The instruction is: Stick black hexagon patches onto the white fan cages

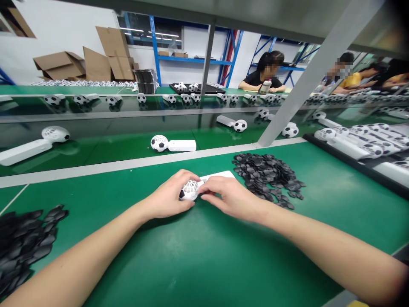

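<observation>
A white handle-shaped device with a soccer-ball head (190,191) lies on the green worktop in front of me, its white handle (220,175) pointing right. My left hand (174,194) is wrapped round the ball head from the left, thumb below and fingers above. My right hand (222,194) is at the ball's right side, by the neck, with thumb and fingertips closed together. Whatever those fingertips hold, if anything, is too small to make out. Part of the handle is hidden behind my right hand. Close to that hand is a pile of small black pieces (268,175).
More black pieces (24,243) are heaped at the left. Beyond the pale rail, similar ball-headed devices (172,144) lie on a shiny green belt. A black tray (358,168) of them stands right, behind a slanted grey post (306,76). Several people sit across the line.
</observation>
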Action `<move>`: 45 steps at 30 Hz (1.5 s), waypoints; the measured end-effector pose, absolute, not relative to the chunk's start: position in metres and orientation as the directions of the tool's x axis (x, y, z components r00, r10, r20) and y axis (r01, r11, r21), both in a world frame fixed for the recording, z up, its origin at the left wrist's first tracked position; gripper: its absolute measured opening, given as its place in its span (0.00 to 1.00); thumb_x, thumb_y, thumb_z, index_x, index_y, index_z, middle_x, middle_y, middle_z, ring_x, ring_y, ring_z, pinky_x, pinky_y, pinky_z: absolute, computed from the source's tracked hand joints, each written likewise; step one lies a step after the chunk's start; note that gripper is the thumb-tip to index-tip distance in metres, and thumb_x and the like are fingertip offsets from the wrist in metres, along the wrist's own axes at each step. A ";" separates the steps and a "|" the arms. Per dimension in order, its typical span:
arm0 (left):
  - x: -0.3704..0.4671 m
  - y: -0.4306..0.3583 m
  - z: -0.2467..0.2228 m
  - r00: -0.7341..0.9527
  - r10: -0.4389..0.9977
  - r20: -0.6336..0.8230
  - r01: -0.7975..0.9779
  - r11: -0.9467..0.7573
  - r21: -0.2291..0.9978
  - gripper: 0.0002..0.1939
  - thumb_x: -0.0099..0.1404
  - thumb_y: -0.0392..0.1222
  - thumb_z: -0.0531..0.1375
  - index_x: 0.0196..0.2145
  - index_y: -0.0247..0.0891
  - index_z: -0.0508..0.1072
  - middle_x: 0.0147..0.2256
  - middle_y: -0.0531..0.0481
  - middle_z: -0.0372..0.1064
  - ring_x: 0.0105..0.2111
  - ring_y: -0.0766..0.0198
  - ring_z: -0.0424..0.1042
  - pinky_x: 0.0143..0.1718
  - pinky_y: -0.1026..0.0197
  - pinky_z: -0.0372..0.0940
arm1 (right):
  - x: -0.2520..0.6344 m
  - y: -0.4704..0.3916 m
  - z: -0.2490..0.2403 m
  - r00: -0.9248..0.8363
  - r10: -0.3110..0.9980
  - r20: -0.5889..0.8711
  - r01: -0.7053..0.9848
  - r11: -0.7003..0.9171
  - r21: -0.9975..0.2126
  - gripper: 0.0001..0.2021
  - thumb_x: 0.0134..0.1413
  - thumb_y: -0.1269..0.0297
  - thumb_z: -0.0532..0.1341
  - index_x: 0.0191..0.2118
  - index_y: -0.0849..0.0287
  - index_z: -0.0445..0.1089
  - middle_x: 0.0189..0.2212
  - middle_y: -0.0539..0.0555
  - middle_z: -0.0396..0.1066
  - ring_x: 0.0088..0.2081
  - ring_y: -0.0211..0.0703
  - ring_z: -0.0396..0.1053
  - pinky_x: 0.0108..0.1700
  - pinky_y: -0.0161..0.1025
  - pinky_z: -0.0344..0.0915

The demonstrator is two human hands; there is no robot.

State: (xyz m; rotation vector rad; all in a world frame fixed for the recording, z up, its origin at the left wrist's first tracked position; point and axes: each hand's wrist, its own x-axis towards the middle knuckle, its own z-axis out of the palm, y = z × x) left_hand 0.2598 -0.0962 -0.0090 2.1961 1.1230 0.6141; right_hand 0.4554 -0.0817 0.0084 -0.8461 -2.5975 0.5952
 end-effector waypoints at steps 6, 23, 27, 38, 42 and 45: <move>0.260 -0.096 -0.010 0.531 0.837 0.136 0.559 -0.466 0.686 0.22 0.51 0.33 0.57 0.45 0.42 0.62 0.45 0.48 0.58 0.45 0.58 0.61 0.46 0.56 0.60 | 0.453 -0.083 0.006 -0.719 0.655 0.232 0.439 0.687 -0.578 0.05 0.52 0.72 0.58 0.33 0.58 0.71 0.31 0.51 0.71 0.35 0.38 0.66 0.38 0.34 0.61; 0.263 -0.098 -0.008 0.481 0.870 0.108 0.562 -0.401 0.723 0.18 0.53 0.36 0.57 0.44 0.42 0.63 0.44 0.49 0.59 0.44 0.59 0.62 0.45 0.56 0.60 | 0.449 -0.075 -0.012 -0.652 0.728 0.211 0.447 0.594 -0.668 0.04 0.50 0.72 0.60 0.26 0.60 0.66 0.25 0.48 0.63 0.28 0.34 0.61 0.32 0.32 0.59; 0.262 -0.097 -0.007 0.486 0.867 0.106 0.556 -0.401 0.728 0.19 0.53 0.35 0.57 0.44 0.43 0.63 0.44 0.49 0.59 0.44 0.59 0.61 0.46 0.56 0.60 | 0.449 -0.074 -0.012 -0.658 0.726 0.200 0.455 0.595 -0.663 0.05 0.51 0.70 0.60 0.26 0.60 0.65 0.25 0.47 0.62 0.27 0.33 0.60 0.30 0.32 0.57; 0.264 -0.099 -0.018 0.489 0.852 0.186 0.545 -0.465 0.698 0.21 0.54 0.32 0.55 0.46 0.41 0.62 0.46 0.47 0.58 0.47 0.60 0.59 0.49 0.56 0.57 | 0.449 -0.066 -0.014 -0.658 0.730 0.182 0.440 0.569 -0.695 0.05 0.51 0.68 0.61 0.27 0.59 0.65 0.24 0.46 0.62 0.25 0.32 0.58 0.29 0.31 0.56; 0.264 -0.099 -0.018 0.483 0.856 0.186 0.549 -0.461 0.697 0.20 0.53 0.31 0.55 0.45 0.41 0.62 0.45 0.47 0.58 0.47 0.60 0.59 0.49 0.55 0.57 | 0.449 -0.063 -0.014 -0.662 0.732 0.162 0.410 0.534 -0.739 0.05 0.50 0.67 0.61 0.27 0.59 0.65 0.24 0.46 0.63 0.25 0.32 0.58 0.29 0.30 0.56; 0.265 -0.099 -0.017 0.476 0.859 0.188 0.549 -0.457 0.700 0.20 0.53 0.31 0.54 0.45 0.41 0.62 0.45 0.47 0.58 0.47 0.59 0.59 0.49 0.55 0.58 | 0.447 -0.061 -0.011 -0.662 0.740 0.123 0.420 0.502 -0.756 0.05 0.49 0.68 0.62 0.26 0.59 0.65 0.24 0.45 0.63 0.25 0.32 0.58 0.28 0.30 0.56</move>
